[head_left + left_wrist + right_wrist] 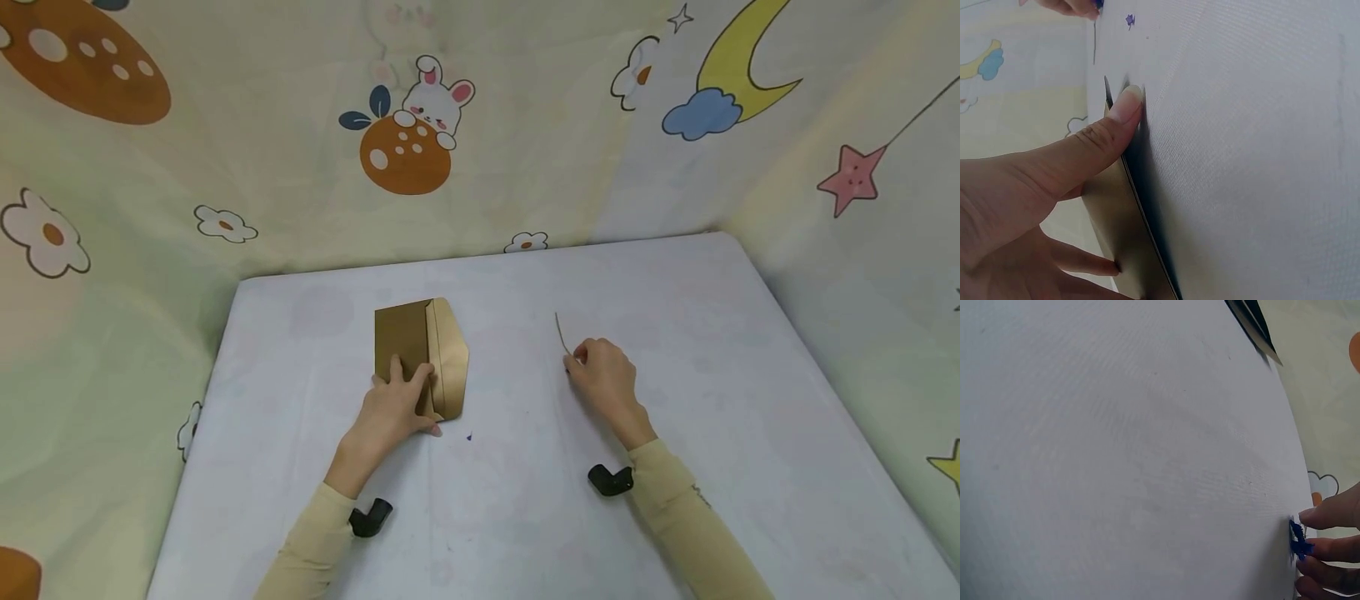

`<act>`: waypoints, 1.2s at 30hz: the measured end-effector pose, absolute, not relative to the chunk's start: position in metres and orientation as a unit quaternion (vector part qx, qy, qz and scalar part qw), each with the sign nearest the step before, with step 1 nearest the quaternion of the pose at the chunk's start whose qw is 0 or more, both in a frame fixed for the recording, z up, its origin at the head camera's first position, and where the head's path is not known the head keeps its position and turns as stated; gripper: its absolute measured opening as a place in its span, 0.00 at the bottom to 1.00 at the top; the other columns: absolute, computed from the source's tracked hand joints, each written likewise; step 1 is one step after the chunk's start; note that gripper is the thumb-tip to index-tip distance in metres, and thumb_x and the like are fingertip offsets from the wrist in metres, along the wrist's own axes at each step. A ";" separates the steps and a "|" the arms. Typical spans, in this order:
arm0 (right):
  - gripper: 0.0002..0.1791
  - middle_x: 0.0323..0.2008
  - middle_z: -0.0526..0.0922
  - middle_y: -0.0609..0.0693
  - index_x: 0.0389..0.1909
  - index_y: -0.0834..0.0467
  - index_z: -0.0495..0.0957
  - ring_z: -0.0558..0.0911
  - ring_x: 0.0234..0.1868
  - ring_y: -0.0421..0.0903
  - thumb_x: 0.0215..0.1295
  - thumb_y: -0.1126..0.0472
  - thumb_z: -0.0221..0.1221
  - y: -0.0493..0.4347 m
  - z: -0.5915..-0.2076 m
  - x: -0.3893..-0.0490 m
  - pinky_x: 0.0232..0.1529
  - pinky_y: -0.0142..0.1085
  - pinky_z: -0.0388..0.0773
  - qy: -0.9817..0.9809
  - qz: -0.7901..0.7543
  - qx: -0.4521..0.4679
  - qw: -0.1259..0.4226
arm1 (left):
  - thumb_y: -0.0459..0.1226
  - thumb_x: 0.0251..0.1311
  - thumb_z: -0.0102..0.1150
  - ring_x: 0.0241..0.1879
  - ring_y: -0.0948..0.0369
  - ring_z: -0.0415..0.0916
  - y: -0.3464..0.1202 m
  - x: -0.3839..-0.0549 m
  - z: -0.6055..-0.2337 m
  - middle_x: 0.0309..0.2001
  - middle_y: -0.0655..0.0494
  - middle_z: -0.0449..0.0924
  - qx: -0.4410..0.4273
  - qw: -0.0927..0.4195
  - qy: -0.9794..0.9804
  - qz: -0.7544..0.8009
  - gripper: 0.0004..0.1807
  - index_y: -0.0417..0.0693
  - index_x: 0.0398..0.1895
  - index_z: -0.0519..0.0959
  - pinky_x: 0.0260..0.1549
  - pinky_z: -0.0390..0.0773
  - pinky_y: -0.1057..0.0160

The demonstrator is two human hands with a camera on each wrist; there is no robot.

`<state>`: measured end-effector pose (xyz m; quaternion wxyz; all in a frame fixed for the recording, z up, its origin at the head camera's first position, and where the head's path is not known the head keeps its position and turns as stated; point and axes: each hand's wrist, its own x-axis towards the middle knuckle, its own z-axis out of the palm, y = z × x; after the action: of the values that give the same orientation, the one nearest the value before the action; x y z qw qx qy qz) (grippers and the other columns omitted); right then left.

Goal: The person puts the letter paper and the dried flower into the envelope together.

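Observation:
A gold-brown envelope [402,329] lies on the white table left of the middle, its pointed lighter flap [452,358] unfolded to the right. My left hand [390,410] rests on its near part with spread fingers, the thumb along the near edge. In the left wrist view the envelope [1116,215] appears edge-on under that hand. To the right, my right hand [606,375] pinches a thin brown stem [560,332] just above the table. The right wrist view shows a small dark blue flower head [1299,540] at those fingertips; in the head view the hand hides it.
A tiny purple bit [469,437], like a petal, lies on the table [510,517] near the envelope's lower right corner. Printed cloth [300,167] hangs behind and beside the table. A black wrist camera part [611,481] sticks out by the right sleeve.

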<state>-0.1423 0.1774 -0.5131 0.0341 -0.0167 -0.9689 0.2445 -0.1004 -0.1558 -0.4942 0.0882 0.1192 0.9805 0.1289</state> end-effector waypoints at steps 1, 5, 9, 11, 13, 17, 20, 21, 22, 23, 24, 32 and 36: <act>0.13 0.32 0.86 0.58 0.36 0.65 0.86 0.83 0.31 0.53 0.66 0.56 0.66 0.177 -0.514 -0.143 0.29 0.47 0.79 -0.969 0.242 -0.017 0.038 | 0.56 0.39 0.83 0.52 0.13 0.69 -0.156 -0.100 -0.495 0.69 0.14 0.57 0.119 0.088 0.980 0.130 0.52 0.51 0.67 0.67 0.30 0.83 0.42; 0.12 0.31 0.85 0.58 0.35 0.65 0.85 0.83 0.30 0.53 0.66 0.57 0.67 0.173 -0.516 -0.143 0.28 0.47 0.78 -0.970 0.237 -0.022 0.048 | 0.56 0.39 0.82 0.53 0.12 0.67 -0.156 -0.100 -0.495 0.69 0.14 0.57 0.119 0.090 0.980 0.130 0.51 0.51 0.67 0.67 0.31 0.83 0.40; 0.11 0.32 0.85 0.59 0.35 0.65 0.85 0.83 0.30 0.54 0.65 0.59 0.66 0.171 -0.517 -0.144 0.27 0.49 0.78 -0.970 0.238 -0.021 0.053 | 0.56 0.39 0.83 0.54 0.12 0.67 -0.156 -0.099 -0.495 0.69 0.14 0.56 0.115 0.093 0.980 0.132 0.52 0.51 0.68 0.67 0.32 0.83 0.40; 0.10 0.32 0.85 0.59 0.35 0.65 0.86 0.83 0.30 0.55 0.65 0.60 0.66 0.170 -0.517 -0.144 0.27 0.49 0.78 -0.969 0.241 -0.019 0.056 | 0.56 0.39 0.83 0.54 0.13 0.67 -0.156 -0.098 -0.494 0.69 0.15 0.57 0.113 0.095 0.980 0.133 0.52 0.51 0.68 0.67 0.32 0.83 0.40; 0.09 0.32 0.85 0.59 0.34 0.65 0.86 0.83 0.30 0.55 0.64 0.61 0.65 0.169 -0.517 -0.144 0.28 0.50 0.79 -0.968 0.244 -0.018 0.058 | 0.56 0.39 0.83 0.53 0.13 0.68 -0.155 -0.098 -0.494 0.69 0.15 0.57 0.113 0.095 0.980 0.134 0.52 0.51 0.68 0.67 0.31 0.83 0.41; 0.08 0.32 0.85 0.59 0.34 0.65 0.85 0.83 0.30 0.55 0.64 0.63 0.63 0.168 -0.517 -0.145 0.28 0.51 0.79 -0.967 0.249 -0.017 0.056 | 0.56 0.39 0.83 0.53 0.14 0.69 -0.156 -0.098 -0.495 0.69 0.15 0.57 0.112 0.095 0.980 0.136 0.52 0.52 0.68 0.67 0.31 0.83 0.41; 0.07 0.32 0.86 0.58 0.33 0.64 0.85 0.84 0.30 0.55 0.63 0.63 0.62 0.167 -0.517 -0.145 0.29 0.51 0.79 -0.965 0.258 -0.019 0.052 | 0.56 0.39 0.83 0.53 0.14 0.69 -0.156 -0.098 -0.495 0.69 0.15 0.57 0.112 0.093 0.980 0.136 0.52 0.52 0.67 0.67 0.30 0.83 0.42; 0.07 0.31 0.86 0.57 0.33 0.63 0.85 0.84 0.31 0.55 0.63 0.63 0.61 0.167 -0.516 -0.146 0.29 0.50 0.79 -0.963 0.262 -0.020 0.050 | 0.56 0.39 0.83 0.53 0.14 0.69 -0.156 -0.098 -0.494 0.69 0.15 0.57 0.112 0.092 0.980 0.135 0.51 0.52 0.67 0.67 0.30 0.83 0.43; 0.07 0.31 0.86 0.57 0.33 0.63 0.85 0.84 0.31 0.54 0.63 0.63 0.61 0.166 -0.516 -0.146 0.29 0.50 0.80 -0.962 0.268 -0.022 0.049 | 0.56 0.39 0.83 0.53 0.14 0.69 -0.156 -0.098 -0.494 0.69 0.15 0.57 0.113 0.090 0.980 0.134 0.52 0.52 0.67 0.67 0.29 0.83 0.43; 0.07 0.31 0.87 0.57 0.33 0.63 0.84 0.84 0.31 0.54 0.64 0.63 0.61 0.166 -0.515 -0.146 0.29 0.50 0.80 -0.960 0.275 -0.023 0.047 | 0.56 0.38 0.83 0.53 0.14 0.69 -0.156 -0.098 -0.494 0.69 0.15 0.58 0.114 0.089 0.980 0.133 0.52 0.52 0.67 0.67 0.29 0.83 0.43; 0.07 0.31 0.87 0.56 0.33 0.62 0.84 0.84 0.31 0.54 0.64 0.63 0.61 0.165 -0.515 -0.147 0.30 0.50 0.79 -0.958 0.282 -0.025 0.045 | 0.56 0.38 0.83 0.53 0.14 0.69 -0.157 -0.098 -0.494 0.69 0.16 0.58 0.116 0.087 0.981 0.133 0.52 0.52 0.67 0.67 0.28 0.83 0.44; 0.07 0.30 0.87 0.56 0.36 0.63 0.84 0.84 0.31 0.53 0.65 0.62 0.63 0.155 -0.508 -0.150 0.31 0.45 0.79 -0.945 0.325 -0.023 0.029 | 0.55 0.39 0.83 0.52 0.14 0.69 -0.157 -0.098 -0.492 0.69 0.16 0.58 0.114 0.085 0.980 0.139 0.51 0.52 0.67 0.67 0.30 0.83 0.42; 0.07 0.29 0.87 0.56 0.35 0.64 0.85 0.84 0.31 0.52 0.64 0.63 0.65 0.148 -0.506 -0.151 0.31 0.41 0.78 -0.936 0.350 -0.019 0.021 | 0.55 0.39 0.83 0.54 0.14 0.68 -0.158 -0.098 -0.491 0.70 0.16 0.58 0.111 0.085 0.979 0.145 0.51 0.52 0.67 0.68 0.30 0.83 0.41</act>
<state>-0.1506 0.1482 -0.5065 0.0209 -0.0194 -0.9364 0.3498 -0.0981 -0.1577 -0.4912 0.0853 0.1110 0.9795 0.1450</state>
